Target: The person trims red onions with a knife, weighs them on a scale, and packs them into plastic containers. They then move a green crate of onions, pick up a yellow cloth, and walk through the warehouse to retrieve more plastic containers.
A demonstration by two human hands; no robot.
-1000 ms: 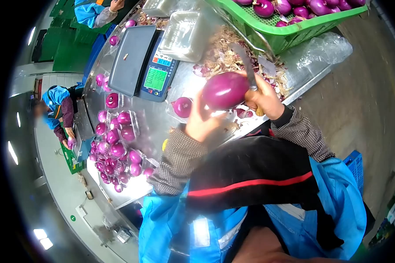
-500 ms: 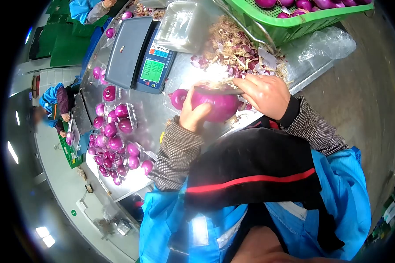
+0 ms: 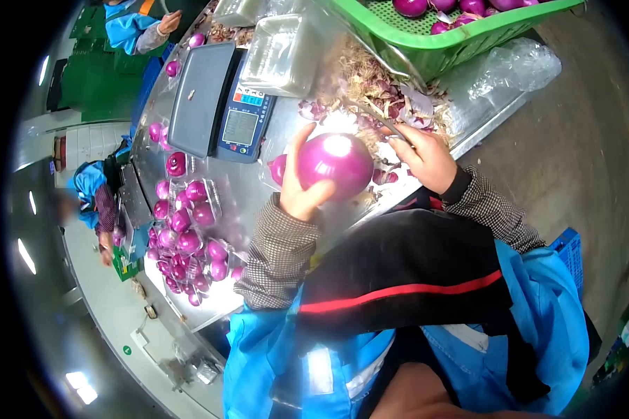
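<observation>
The left hand (image 3: pixel 302 190) has its grip around the side of a big purple onion (image 3: pixel 337 166), near the worktop's (image 3: pixel 479 119) close edge. Its thumb and fingers spread wide, I think so the round onion won't roll away. I can't tell if the onion touches the worktop. The right hand (image 3: pixel 430 160) has its grip tight on a knife (image 3: pixel 377 117), just off the onion, maybe to keep the fingers safe. Dry skins (image 3: pixel 370 73) lie beyond, beside a green basket (image 3: pixel 461 54).
</observation>
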